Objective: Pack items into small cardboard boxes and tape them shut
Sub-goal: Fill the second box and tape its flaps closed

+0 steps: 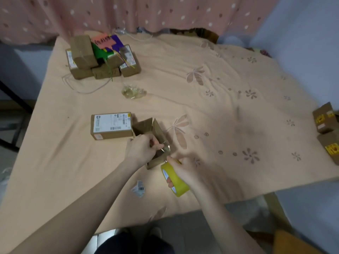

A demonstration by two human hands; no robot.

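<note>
My left hand [141, 149] sits at the centre of the view, at the open cardboard box [153, 136]. Its fingers [156, 143] are curled and pinch the free end of a clear tape strip [166, 149] at the box's near edge. The box stands on the bed [220, 110] with its flaps raised; what is inside I cannot tell.

My right hand [183, 169] is just at 5 o'clock from the box. Its fingers grip the yellow tape roll [175, 178], with fingertips passing through the core. The strip runs from the roll up to the pinch of the left hand.

A sealed box with a white shipping label [111, 126] lies touching the open box at its 9 o'clock side.

At 11 o'clock, well apart, a stack of sealed brown boxes [95, 61] rests on the bed, with orange, purple and green paper sheets [106, 45] lying on top. A thin white cable [82, 88] loops on the bed beside the stack. A crumpled clear wrapper [133, 91] lies at 12 o'clock from the open box, between it and the stack.

A small crumpled label scrap [138, 188] lies at 6 o'clock, near the roll.

At 3 o'clock, at the frame edge, stand two brown boxes with yellow printed tape [325, 118].

A pink patterned curtain [146, 13] hangs behind the bed at 12 o'clock.
</note>
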